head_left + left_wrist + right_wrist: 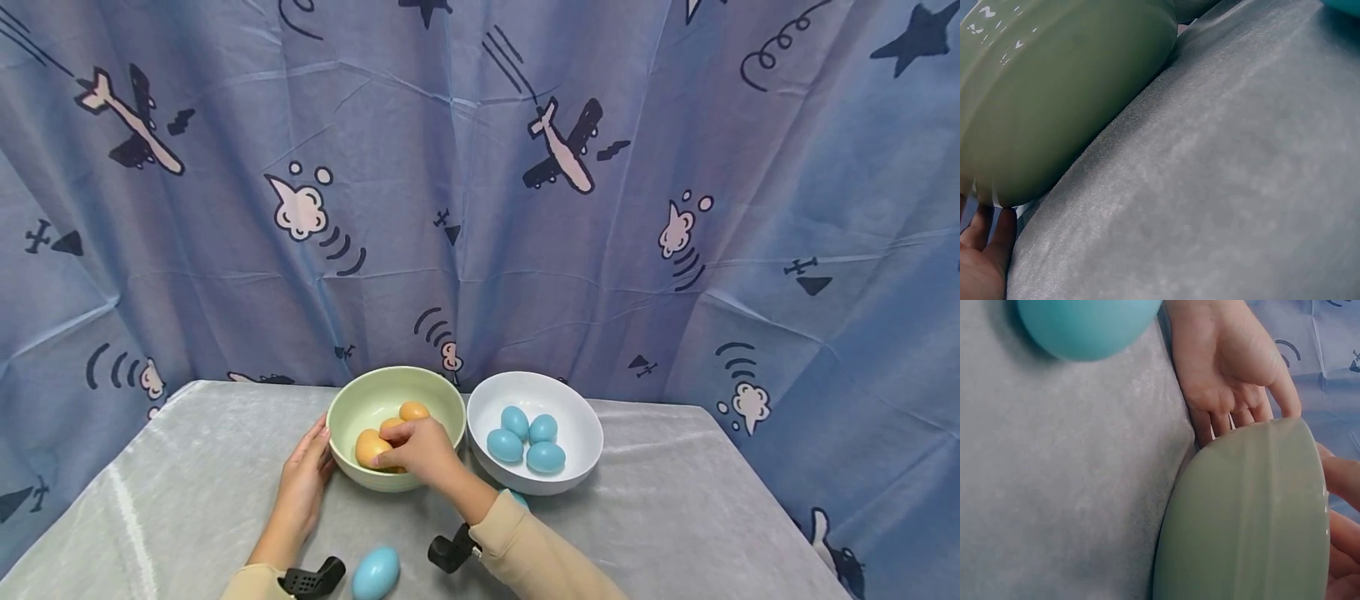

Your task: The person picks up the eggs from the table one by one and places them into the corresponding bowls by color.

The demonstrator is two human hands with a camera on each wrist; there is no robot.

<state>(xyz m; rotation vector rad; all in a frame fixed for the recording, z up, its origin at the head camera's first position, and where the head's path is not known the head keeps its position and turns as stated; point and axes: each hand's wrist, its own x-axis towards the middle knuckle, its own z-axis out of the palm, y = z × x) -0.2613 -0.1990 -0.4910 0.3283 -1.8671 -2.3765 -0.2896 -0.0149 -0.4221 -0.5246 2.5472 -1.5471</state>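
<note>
Inside the light green bowl (352, 408), my right hand (423, 450) pinches an orange egg (367, 447) between thumb and fingers. More orange eggs lie in there, one of them (414, 411) near the far side and others partly hidden by the hand. My left hand (306, 467) rests against the bowl's left outer side; in the right wrist view its thumb touches the rim and its fingers lie along the wall. The left wrist view shows the bowl's outside (1066, 94) and some left fingers (1001, 234).
Right of the green bowl stands a white bowl (585, 442) with several blue eggs (545, 457). One blue egg (377, 573) lies on the grey cloth-covered table (187, 500) near the front; another (517, 498) is mostly hidden by the right forearm. A patterned blue curtain (450, 192) hangs behind.
</note>
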